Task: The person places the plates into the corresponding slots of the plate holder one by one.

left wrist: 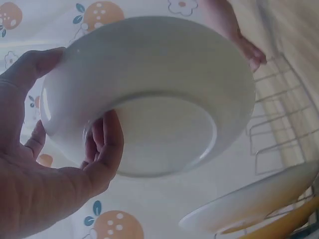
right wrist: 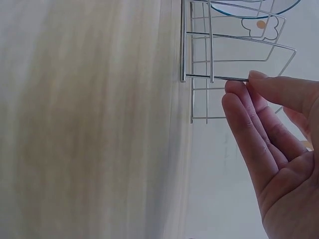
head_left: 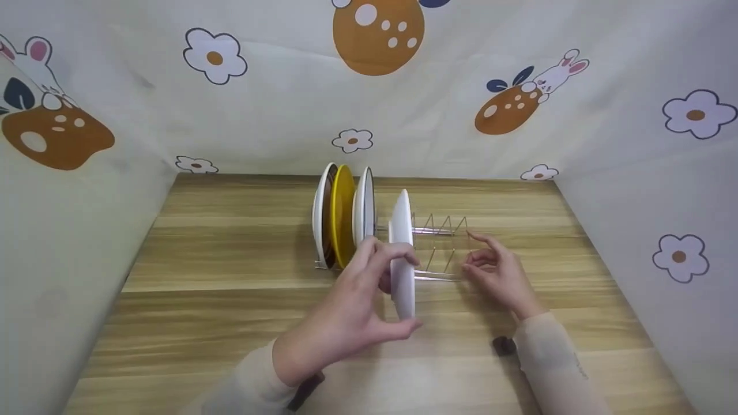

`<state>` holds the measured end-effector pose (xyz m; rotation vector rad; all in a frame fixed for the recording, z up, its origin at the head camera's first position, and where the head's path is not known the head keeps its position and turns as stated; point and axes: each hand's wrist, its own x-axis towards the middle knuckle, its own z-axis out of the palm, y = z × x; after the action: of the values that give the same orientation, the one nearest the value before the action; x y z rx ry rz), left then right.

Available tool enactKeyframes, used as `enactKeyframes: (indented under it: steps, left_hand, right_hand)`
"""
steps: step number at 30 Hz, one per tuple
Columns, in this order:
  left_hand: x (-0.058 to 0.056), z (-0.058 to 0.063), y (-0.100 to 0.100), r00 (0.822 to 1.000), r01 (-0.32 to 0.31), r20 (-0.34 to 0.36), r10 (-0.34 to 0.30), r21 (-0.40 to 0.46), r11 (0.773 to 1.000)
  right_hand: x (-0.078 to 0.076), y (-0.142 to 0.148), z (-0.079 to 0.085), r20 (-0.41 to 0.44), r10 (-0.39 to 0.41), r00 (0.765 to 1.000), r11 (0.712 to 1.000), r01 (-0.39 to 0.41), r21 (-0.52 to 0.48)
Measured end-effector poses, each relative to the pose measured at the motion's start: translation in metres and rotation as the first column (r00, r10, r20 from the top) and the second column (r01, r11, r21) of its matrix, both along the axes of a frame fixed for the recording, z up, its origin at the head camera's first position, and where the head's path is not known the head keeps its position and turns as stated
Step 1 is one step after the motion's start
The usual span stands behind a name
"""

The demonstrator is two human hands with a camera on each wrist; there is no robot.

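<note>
My left hand [head_left: 346, 308] grips a white plate [head_left: 405, 230] that stands on edge. In the left wrist view the plate's underside [left wrist: 169, 64] and its foot ring face the camera, with the thumb at the rim and fingers curled against the underside. A wire dish rack [head_left: 435, 278] lies beyond and beside it. At the rack's right end my right hand [head_left: 501, 276] pinches the end wire between thumb and fingers, as the right wrist view shows with the hand [right wrist: 279, 149] at the rack wire [right wrist: 234, 78].
In the rack's left part stand a white plate with a brown inside [head_left: 320, 222], a yellow plate [head_left: 344, 216] and a dark-rimmed white plate [head_left: 362, 202]. The wooden tabletop [head_left: 225, 242] is enclosed by patterned cloth walls [head_left: 277, 104] at the back and sides.
</note>
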<state>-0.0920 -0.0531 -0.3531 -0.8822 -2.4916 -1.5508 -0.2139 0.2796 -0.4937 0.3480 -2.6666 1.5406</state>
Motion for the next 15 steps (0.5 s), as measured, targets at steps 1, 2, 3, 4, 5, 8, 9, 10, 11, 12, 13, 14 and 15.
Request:
enactKeyframes:
  steps: [1, 2, 3, 4, 5, 8, 9, 10, 11, 12, 13, 14, 15]
  left_hand:
    - [-0.003, 0.002, 0.0, 0.999, -0.018, -0.037, 0.018, -0.011, 1.0]
    - [-0.006, 0.003, 0.0, 0.997, -0.037, -0.072, 0.035, -0.024, 0.999]
    - [-0.01, 0.004, 0.0, 0.993, -0.054, -0.103, 0.05, -0.038, 0.998]
    - [-0.014, 0.004, 0.0, 0.99, -0.069, -0.129, 0.062, -0.053, 0.996]
    - [-0.018, 0.004, 0.001, 0.986, -0.081, -0.154, 0.07, -0.067, 0.994]
    - [-0.029, 0.002, 0.003, 0.98, -0.108, -0.178, 0.086, -0.117, 0.987]
    - [-0.032, 0.001, 0.003, 0.981, -0.112, -0.174, 0.089, -0.128, 0.985]
    - [-0.036, 0.0, 0.004, 0.982, -0.114, -0.167, 0.091, -0.135, 0.984]
    - [-0.039, -0.002, 0.004, 0.983, -0.116, -0.157, 0.094, -0.141, 0.983]
    - [-0.041, -0.003, 0.005, 0.985, -0.119, -0.144, 0.098, -0.145, 0.982]
    - [-0.044, -0.004, 0.006, 0.986, -0.122, -0.134, 0.102, -0.148, 0.982]
    - [-0.047, -0.005, 0.006, 0.986, -0.124, -0.127, 0.105, -0.15, 0.981]
    - [-0.049, -0.006, 0.007, 0.987, -0.124, -0.119, 0.107, -0.151, 0.981]
  right_hand:
    - [0.0, 0.0, 0.0, -0.004, -0.002, 1.0, 1.0, 0.002, -0.001]
    - [0.0, 0.0, 0.001, -0.005, -0.002, 1.0, 1.0, 0.002, -0.001]
    - [-0.001, 0.001, 0.001, -0.007, -0.002, 1.0, 1.0, 0.002, 0.0]
    - [-0.001, 0.001, 0.001, -0.009, -0.002, 1.0, 1.0, 0.002, 0.001]
    - [-0.001, 0.001, 0.001, -0.007, -0.001, 1.0, 1.0, 0.001, 0.0]
    - [-0.001, 0.001, 0.001, -0.002, 0.0, 1.0, 1.0, 0.0, 0.001]
    - [0.0, 0.001, 0.001, 0.002, -0.001, 1.0, 1.0, 0.001, 0.0]
    - [0.0, 0.001, 0.001, 0.007, -0.004, 1.0, 1.0, 0.004, 0.001]
    - [0.0, 0.001, 0.001, 0.014, -0.006, 1.0, 1.0, 0.006, 0.004]
    - [0.001, 0.001, 0.001, 0.018, -0.009, 1.0, 1.0, 0.009, 0.01]
    - [0.001, 0.0, 0.001, 0.023, -0.013, 1.0, 1.0, 0.012, 0.013]
    - [0.001, 0.0, 0.001, 0.027, -0.017, 1.0, 1.0, 0.016, 0.016]
    - [0.001, 0.0, 0.002, 0.031, -0.021, 0.999, 1.0, 0.02, 0.017]
